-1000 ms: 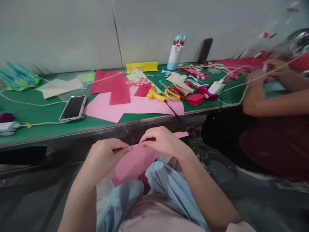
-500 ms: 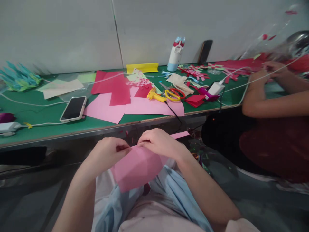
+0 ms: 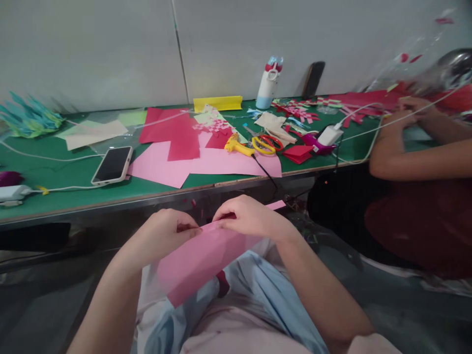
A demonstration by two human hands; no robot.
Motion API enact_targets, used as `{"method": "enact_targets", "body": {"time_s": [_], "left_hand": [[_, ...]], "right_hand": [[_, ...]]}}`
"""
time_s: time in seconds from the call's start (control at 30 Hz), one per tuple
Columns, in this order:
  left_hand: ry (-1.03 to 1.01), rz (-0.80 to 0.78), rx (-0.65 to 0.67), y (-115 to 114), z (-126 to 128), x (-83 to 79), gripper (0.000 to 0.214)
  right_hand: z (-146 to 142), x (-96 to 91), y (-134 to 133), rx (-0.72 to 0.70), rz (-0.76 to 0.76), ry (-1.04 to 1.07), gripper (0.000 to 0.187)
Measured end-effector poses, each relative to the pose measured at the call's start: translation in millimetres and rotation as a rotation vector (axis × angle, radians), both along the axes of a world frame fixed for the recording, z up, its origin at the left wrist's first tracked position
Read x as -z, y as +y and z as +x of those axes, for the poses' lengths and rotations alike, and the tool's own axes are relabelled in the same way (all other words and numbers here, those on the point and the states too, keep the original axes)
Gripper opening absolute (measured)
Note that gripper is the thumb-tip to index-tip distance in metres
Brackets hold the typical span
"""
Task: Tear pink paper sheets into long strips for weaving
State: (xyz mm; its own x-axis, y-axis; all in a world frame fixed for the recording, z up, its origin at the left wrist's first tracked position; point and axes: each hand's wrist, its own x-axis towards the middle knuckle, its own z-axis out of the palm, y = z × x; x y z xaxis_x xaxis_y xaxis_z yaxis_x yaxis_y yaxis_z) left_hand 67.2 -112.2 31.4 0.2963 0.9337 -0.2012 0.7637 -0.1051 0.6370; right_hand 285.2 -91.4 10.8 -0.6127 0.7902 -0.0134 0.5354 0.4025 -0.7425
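Observation:
Over my lap I hold a pink paper sheet (image 3: 201, 258) below the table's front edge. My left hand (image 3: 165, 235) pinches its upper edge on the left, fingers closed. My right hand (image 3: 248, 216) pinches the same edge a little to the right, fingers closed over the fold. The sheet slopes down to the left across my light blue clothing (image 3: 258, 290). A corner of the sheet sticks out past my right hand.
A green table (image 3: 66, 169) carries pink and red paper sheets (image 3: 173, 142), a phone (image 3: 112, 164), a yellow glue gun (image 3: 238, 144), scissors (image 3: 266, 142), a white bottle (image 3: 268, 83) and cables. Another person's arms (image 3: 413, 147) work at the right end.
The pink sheet has swung down and to the left, lying flatter and longer over my lap. Both hands keep pinching its top edge in nearly the same place.

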Motion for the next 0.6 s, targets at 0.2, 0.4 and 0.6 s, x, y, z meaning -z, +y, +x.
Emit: {"method": "enact_targets", "body": {"time_s": [0.2, 0.4, 0.6], "left_hand": [[0.158, 0.023, 0.119, -3.0, 8.6, -7.4, 0.028], [0.083, -0.043, 0.127, -2.8, 5.3, -5.2, 0.028], [0.107, -0.064, 0.15, 1.4, -1.1, -2.9, 0.025]], "right_hand": [[-5.4, -4.6, -4.9, 0.006, 0.002, 0.029, 0.017], [-6.7, -5.3, -8.7, 0.013, 0.004, 0.047, 0.017], [-10.2, -5.2, -10.0, 0.043, 0.022, 0.004, 0.017]]}}
